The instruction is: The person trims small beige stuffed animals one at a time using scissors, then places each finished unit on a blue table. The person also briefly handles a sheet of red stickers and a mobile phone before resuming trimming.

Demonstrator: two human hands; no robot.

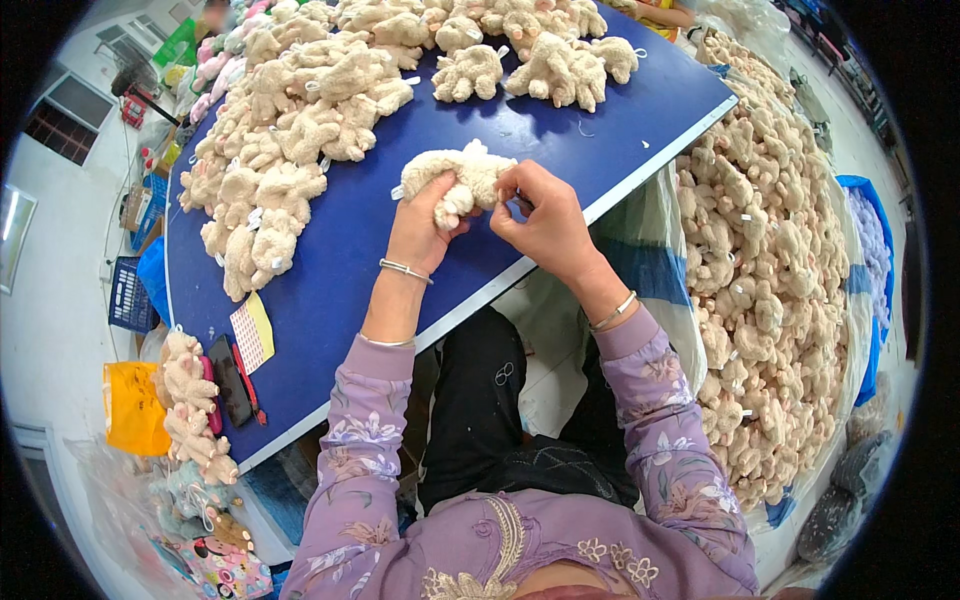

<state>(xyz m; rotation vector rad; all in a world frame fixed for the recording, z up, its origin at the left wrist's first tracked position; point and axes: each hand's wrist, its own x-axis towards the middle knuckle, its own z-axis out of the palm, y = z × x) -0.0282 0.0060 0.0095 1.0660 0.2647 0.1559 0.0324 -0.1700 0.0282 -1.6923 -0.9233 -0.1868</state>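
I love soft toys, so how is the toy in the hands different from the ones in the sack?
The held toy is in the left hand, with the right hand at one end; the sack toys lie heaped in the sack. The held toy is alone above the blue table; the sack toys are packed together. The held toy looks paler, and the sack toys look more tan. Both look fluffy and show white tags.

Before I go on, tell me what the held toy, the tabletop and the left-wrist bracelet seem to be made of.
Held toy: probably synthetic plush, matte, judging by its curly cream pile.
Tabletop: perhaps laminate or a plastic covering, given its smooth, even blue surface.
Bracelet: likely metal, polished, going by its silvery shine.
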